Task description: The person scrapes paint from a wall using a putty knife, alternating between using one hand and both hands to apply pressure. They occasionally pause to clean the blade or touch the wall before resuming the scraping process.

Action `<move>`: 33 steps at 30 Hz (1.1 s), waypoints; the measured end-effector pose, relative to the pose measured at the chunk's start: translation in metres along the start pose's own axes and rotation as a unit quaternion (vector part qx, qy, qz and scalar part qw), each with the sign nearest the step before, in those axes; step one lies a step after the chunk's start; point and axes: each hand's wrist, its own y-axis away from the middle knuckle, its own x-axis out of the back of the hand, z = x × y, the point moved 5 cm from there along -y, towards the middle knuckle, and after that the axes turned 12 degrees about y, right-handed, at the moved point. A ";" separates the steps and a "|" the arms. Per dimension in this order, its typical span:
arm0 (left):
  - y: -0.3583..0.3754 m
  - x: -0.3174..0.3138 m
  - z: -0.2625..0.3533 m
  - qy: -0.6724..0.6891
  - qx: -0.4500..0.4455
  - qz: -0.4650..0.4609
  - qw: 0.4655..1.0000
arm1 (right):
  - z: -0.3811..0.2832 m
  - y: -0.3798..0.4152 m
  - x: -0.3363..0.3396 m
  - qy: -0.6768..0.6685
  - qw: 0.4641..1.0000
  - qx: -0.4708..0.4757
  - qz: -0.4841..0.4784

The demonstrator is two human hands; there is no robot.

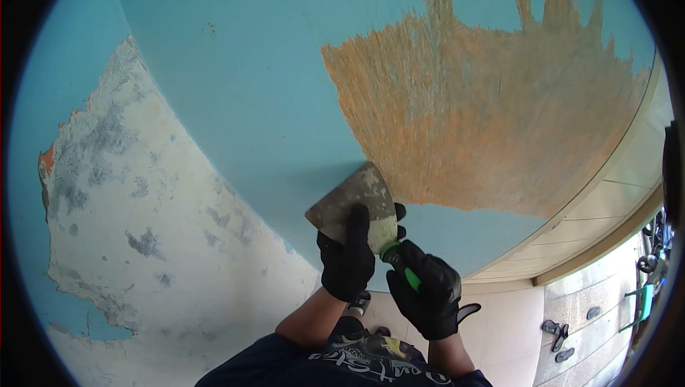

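A wide scraper (367, 187) with a stained, trapezoid metal blade and a green-and-black handle is in both hands. My right hand (428, 291), in a black glove, is wrapped round the handle. My left hand (346, 266), also black-gloved, grips the blade from the side, thumb on its near face and fingertips showing past its far edge. The blade's upper corner overlaps the border between the light blue painted wall (242, 87) and a rough orange-brown scraped patch (485, 116). Streaks of blue remain inside that patch.
An adjoining wall on the left has a large peeled area (143, 194), white with grey blotches. A pale ledge (592, 205) curves along the right. Loose footwear (556, 333) lies on the paving (596, 301), with motorbikes (649, 262) beyond. A shoe (362, 303) shows below my hands.
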 end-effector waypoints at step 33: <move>0.011 0.007 -0.008 -0.004 -0.001 0.004 1.000 | 0.003 0.010 -0.001 -0.021 0.999 -0.028 -0.042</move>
